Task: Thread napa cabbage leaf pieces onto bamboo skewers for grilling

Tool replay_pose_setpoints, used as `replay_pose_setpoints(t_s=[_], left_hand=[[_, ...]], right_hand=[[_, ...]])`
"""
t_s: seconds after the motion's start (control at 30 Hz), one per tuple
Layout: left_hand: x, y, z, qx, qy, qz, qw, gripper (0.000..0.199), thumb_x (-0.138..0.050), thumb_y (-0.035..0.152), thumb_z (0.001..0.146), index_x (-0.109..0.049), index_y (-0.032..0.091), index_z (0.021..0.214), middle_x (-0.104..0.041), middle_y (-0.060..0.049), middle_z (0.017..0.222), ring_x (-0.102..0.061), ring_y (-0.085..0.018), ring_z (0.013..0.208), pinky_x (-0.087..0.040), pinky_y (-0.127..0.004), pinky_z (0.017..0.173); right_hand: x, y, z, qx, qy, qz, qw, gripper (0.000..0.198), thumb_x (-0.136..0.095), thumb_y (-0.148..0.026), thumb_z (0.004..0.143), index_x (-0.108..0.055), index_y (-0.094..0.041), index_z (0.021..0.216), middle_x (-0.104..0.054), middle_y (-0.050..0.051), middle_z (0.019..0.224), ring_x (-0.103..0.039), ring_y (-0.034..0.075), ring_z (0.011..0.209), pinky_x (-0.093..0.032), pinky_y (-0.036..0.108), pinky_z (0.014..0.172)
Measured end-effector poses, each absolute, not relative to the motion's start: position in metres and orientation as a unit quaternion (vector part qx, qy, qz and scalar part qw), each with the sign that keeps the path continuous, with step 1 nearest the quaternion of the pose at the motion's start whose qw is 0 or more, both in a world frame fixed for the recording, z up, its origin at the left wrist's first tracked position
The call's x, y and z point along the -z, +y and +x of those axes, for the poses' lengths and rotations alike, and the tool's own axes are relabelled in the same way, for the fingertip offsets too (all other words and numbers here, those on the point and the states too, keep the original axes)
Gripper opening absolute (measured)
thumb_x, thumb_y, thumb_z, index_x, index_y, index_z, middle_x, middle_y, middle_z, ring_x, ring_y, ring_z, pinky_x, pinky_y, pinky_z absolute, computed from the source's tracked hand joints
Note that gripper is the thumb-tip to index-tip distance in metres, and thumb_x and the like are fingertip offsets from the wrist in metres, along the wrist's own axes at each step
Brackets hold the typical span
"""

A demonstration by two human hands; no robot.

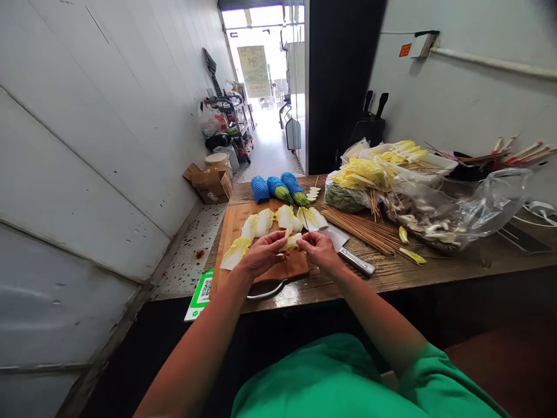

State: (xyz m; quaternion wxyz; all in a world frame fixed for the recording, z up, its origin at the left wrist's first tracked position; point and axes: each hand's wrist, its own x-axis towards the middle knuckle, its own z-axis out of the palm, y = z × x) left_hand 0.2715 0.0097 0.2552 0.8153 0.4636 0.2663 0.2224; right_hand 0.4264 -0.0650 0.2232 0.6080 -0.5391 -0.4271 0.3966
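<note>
Over the cutting board (230, 223), my left hand (265, 253) pinches a folded piece of napa cabbage leaf (292, 241). My right hand (322, 251) is closed at the leaf's other end, with a thin bamboo skewer (307, 223) sticking up from its fingers. Whether the skewer's point is in the leaf is hidden by the fingers. Several loose cabbage leaves (235, 252) lie in an arc on the board. A cleaver (357, 261) rests just right of my right hand, its blade partly covered.
Behind the board are vegetables in blue foam nets (260, 190). A pile of bamboo skewers (363, 231) lies to the right, below bagged cabbage leaves (374, 171) and a clear bag of mushrooms (430, 223). A green QR code card (202, 293) sits at the left table edge.
</note>
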Motion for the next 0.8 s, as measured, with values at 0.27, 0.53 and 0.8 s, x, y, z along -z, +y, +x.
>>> replay_pose_setpoints(t_s=[0.27, 0.53, 0.8], left_hand=[[-0.253, 0.009, 0.265, -0.297, 0.307, 0.474, 0.77, 0.03, -0.078, 0.017, 0.06, -0.061, 0.014, 0.085, -0.056, 0.003, 0.068, -0.047, -0.002, 0.05, -0.037, -0.013, 0.045], [-0.257, 0.019, 0.269, -0.358, 0.346, 0.522, 0.693, 0.041, -0.074, 0.04, 0.061, -0.06, 0.013, 0.089, -0.06, 0.001, 0.063, -0.033, -0.001, 0.036, -0.021, -0.016, 0.035], [-0.242, 0.028, 0.27, -0.397, 0.425, 0.674, 0.455, 0.04, -0.07, 0.047, 0.063, -0.069, 0.014, 0.086, -0.068, -0.004, 0.074, -0.06, -0.015, 0.068, -0.043, -0.025, 0.063]], right_hand=[[-0.226, -0.062, 0.425, -0.512, -0.326, -0.454, 0.652, 0.037, -0.072, -0.044, 0.059, -0.05, -0.017, 0.071, -0.05, -0.009, 0.049, -0.023, 0.0, 0.028, -0.012, 0.016, 0.027], [-0.23, -0.062, 0.436, -0.489, -0.303, -0.448, 0.684, 0.037, -0.07, -0.044, 0.06, -0.046, -0.019, 0.073, -0.057, -0.007, 0.06, -0.025, -0.001, 0.027, -0.01, 0.015, 0.027], [-0.211, -0.049, 0.434, -0.541, -0.311, -0.487, 0.611, 0.028, -0.071, -0.033, 0.059, -0.061, -0.012, 0.075, -0.053, -0.006, 0.047, -0.029, 0.001, 0.028, -0.014, 0.015, 0.029]])
